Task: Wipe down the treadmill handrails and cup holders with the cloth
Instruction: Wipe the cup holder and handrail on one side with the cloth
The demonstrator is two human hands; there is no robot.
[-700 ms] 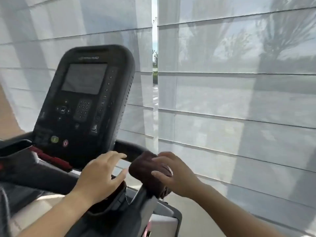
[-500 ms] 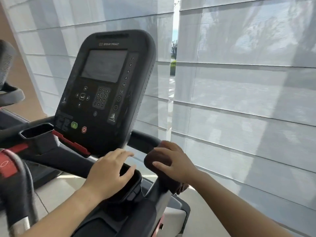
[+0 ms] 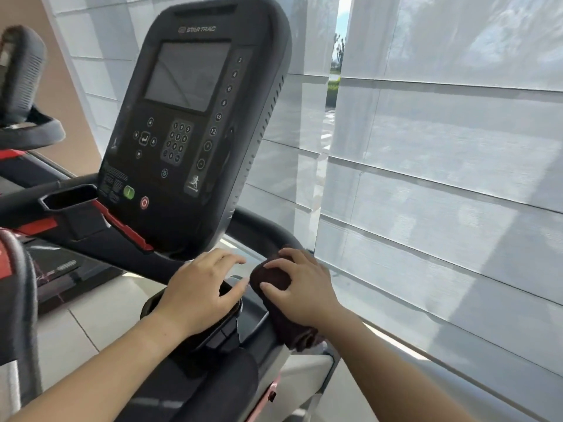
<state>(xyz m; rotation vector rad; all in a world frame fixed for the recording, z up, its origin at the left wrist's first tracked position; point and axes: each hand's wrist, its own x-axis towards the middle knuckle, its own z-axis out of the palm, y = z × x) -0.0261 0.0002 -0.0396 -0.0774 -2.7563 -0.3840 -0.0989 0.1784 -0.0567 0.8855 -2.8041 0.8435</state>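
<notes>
Brown terry cloth (image 3: 275, 277) is wrapped over the black right handrail (image 3: 268, 236) of the treadmill, just right of the console (image 3: 195, 117) base, with a bunched tail of the fabric hanging down below the rail. The right hand (image 3: 301, 287) lies on top of the cloth, fingers curled around it and the rail beneath, thumb pressed on the near side, so the hand is mostly closed on the cloth. The left hand (image 3: 201, 290) rests palm down just left of the cloth, loosely open with fingers spread and slightly bent, covering the right cup holder (image 3: 227, 303); its fingertips reach toward the console base and it holds nothing. The two hands sit side by side, close but not touching.

Left of the console, a second cup holder (image 3: 68, 199) shows as a dark open recess, with a red trim strip (image 3: 125, 229) running beneath it toward the console base. On the console face are a dark screen (image 3: 187, 76), a number keypad (image 3: 178, 141), a green button (image 3: 129, 192) and a red button (image 3: 144, 202). Behind and right of the console hang pale translucent window blinds (image 3: 441, 147). Far left of the console, part of another machine (image 3: 23, 86) stands against a tan wall.
</notes>
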